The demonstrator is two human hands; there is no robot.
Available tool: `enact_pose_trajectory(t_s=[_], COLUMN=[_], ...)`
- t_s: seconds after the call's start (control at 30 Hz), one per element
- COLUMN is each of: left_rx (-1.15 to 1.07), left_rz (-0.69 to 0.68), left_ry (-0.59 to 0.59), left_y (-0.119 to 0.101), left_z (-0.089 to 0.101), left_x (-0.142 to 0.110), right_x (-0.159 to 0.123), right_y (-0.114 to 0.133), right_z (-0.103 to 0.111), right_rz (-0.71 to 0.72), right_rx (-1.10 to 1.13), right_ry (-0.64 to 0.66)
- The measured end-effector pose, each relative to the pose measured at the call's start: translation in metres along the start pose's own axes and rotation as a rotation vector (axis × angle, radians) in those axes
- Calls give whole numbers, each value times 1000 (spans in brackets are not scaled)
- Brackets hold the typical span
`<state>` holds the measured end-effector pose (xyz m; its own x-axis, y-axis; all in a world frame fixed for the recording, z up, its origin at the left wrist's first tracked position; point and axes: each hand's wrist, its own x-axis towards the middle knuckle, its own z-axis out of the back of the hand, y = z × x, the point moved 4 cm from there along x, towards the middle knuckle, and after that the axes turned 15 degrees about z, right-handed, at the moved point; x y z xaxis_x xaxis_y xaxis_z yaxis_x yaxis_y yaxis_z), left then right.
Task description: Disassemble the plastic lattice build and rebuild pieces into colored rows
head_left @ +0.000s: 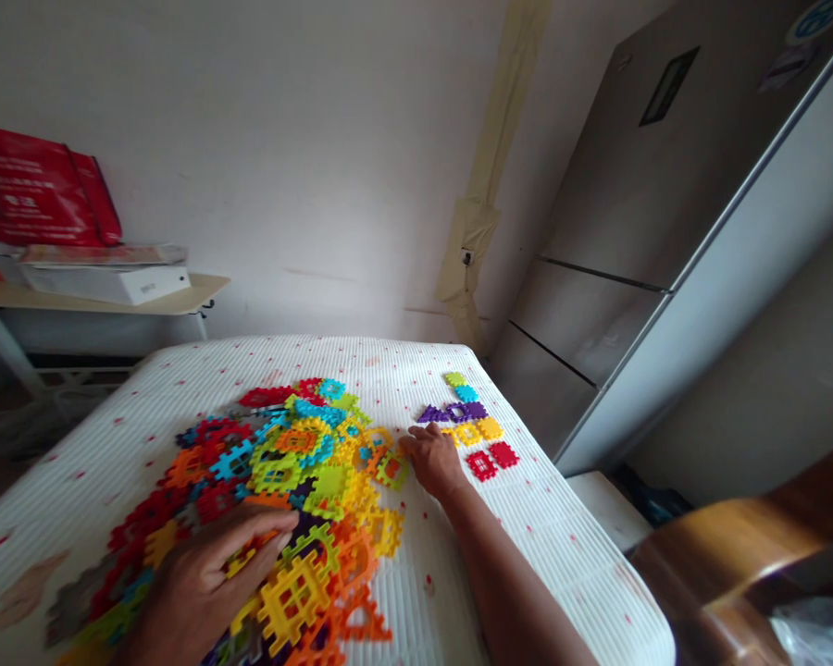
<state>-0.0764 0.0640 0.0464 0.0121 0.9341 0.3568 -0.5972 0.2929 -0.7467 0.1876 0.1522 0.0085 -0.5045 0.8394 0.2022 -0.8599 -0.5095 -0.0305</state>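
a heap of toothed plastic pieces (328,488) in red, orange, yellow, green, blue, purple and grey lies on the left and middle of the desk (534,564), spreading toward its near edge. the left hand (205,564) is over the near part of the heap, its thumb and forefinger brought close together; i cannot tell whether anything is pinched between them. a yellow window piece (293,599) lies just right of it. the right hand (431,456) reaches to the right edge of the heap, fingers bent and pointing left, near a green-edged piece (391,468); whether it grips anything i cannot tell.

right of the heap, smaller sets lie apart by colour: two red squares (492,460) nearest, then a yellow row (469,433) partly behind the right hand, a purple row (456,412), and a blue square (466,394) and a green square (454,379) farthest.

the desk wears a white ribbed cover with red marks. beyond it at far left, a red bag (45,190) and a white box (121,282) sit on a side table (205,289); a grey fridge (597,203) stands at right.
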Motion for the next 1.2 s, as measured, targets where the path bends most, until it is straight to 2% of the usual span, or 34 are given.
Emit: enact_pose_trajectory(t_s=[0.27,0.43,0.53,0.63,0.73,0.93,1.07,1.2], left_rx=[8,14,24,47,80,132,145,148], left_rz=[-34,-75,-115,-102,-71,-60,-77,-68], left_ry=[-8,-32,-72,-104,-123,-110,-94,-73], left_y=[7,-1,-5,0,8,14,17,21], left_z=[-1,1,2,1,0,-6,-10,-11], left_x=[-1,0,1,1,1,4,4,4], right_x=[1,-2,-3,-1,4,21,28,30], right_y=[-5,-8,-4,8,31,78,87,86], right_z=[-4,-5,0,10,17,6,-1,2], right_rz=[-4,-5,-17,17,135,450,475,478], right_rx=[61,67,75,147,274,317,253,233], right_ry=[11,20,-37,-162,-242,-137,-121,-124])
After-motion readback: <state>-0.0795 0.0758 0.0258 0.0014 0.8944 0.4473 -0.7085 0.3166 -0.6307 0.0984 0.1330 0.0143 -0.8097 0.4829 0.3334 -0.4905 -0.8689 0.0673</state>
